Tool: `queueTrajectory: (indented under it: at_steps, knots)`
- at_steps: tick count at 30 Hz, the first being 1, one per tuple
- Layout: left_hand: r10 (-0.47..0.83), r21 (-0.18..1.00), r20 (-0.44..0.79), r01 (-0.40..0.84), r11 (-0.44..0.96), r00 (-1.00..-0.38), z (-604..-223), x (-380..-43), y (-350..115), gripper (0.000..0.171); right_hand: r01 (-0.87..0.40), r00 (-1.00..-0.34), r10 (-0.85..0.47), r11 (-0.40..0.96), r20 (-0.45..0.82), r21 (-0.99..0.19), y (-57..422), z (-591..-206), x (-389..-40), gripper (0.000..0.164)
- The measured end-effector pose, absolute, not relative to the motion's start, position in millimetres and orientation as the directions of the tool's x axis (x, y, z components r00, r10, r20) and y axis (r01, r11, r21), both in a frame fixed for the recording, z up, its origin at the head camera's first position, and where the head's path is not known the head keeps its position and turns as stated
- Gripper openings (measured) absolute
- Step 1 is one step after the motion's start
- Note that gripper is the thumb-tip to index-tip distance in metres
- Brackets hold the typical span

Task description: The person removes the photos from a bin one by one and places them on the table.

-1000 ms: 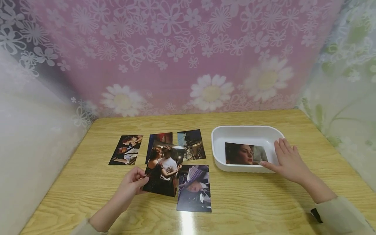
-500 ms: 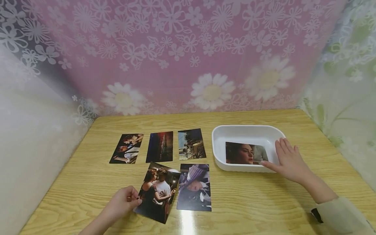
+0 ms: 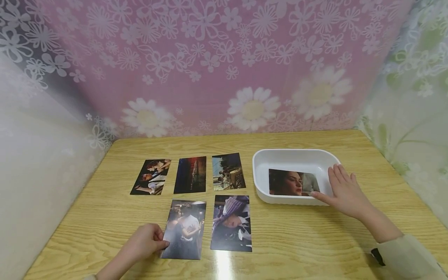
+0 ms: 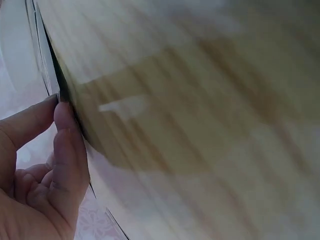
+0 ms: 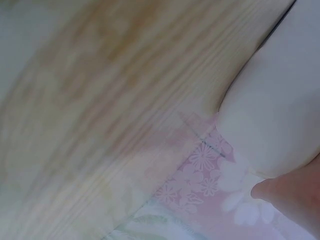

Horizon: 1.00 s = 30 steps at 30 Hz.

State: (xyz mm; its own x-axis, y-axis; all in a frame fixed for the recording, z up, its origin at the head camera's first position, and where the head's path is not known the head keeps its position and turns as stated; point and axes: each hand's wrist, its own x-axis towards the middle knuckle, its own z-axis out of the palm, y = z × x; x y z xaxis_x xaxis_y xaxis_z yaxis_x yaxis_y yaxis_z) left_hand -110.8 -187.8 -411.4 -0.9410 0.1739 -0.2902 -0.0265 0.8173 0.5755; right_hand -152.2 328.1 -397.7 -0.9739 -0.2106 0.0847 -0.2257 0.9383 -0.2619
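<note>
My left hand [image 3: 145,243] pinches the left edge of a photo [image 3: 185,231] of a dancing couple between thumb and fingers, low at the table. In the left wrist view, the photo's thin edge [image 4: 61,82] shows at the fingertips. My right hand [image 3: 346,194] rests on the right corner of a white plastic tub [image 3: 295,153], fingers extended over the rim. Inside the tub lies another photo [image 3: 287,182] of a face. To the right of the held photo lies a photo [image 3: 231,223] with a purple hat.
Behind these, three photos lie in a row: one of a couple [image 3: 151,177], one of a ship [image 3: 190,175] and one of a deck scene [image 3: 228,172]. The wooden table [image 3: 297,241] meets a pink flowered curtain [image 3: 196,77] at the back.
My left hand has brought the couple photo down and toward me, off the ship photo, and straightened it flat beside the purple-hat photo. The right hand stays on the tub.
</note>
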Motion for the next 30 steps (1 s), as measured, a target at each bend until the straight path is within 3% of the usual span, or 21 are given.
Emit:
queueTrajectory:
  at_steps: [8,16,25,30]
  knots:
    - [0.22,0.571,-0.278,0.023,0.82,-0.935,-412,-115,-186,0.022,-0.233,-0.972,-0.215,0.935,0.095,-0.266,329,-399,-152,0.096]
    - [0.189,0.488,-0.286,0.026,0.873,-0.939,-408,-118,-180,0.022,-0.232,-0.972,-0.216,0.937,0.091,-0.261,330,-399,-153,0.096]
    - [0.24,0.456,-0.149,0.149,0.878,-0.959,-387,-134,-164,0.02,-0.236,-0.971,-0.217,0.936,0.099,-0.263,330,-399,-152,0.096]
    - [0.285,0.443,-0.142,0.197,0.874,-0.948,-369,-151,-140,0.014,-0.238,-0.971,-0.219,0.934,0.1,-0.265,329,-399,-152,0.096]
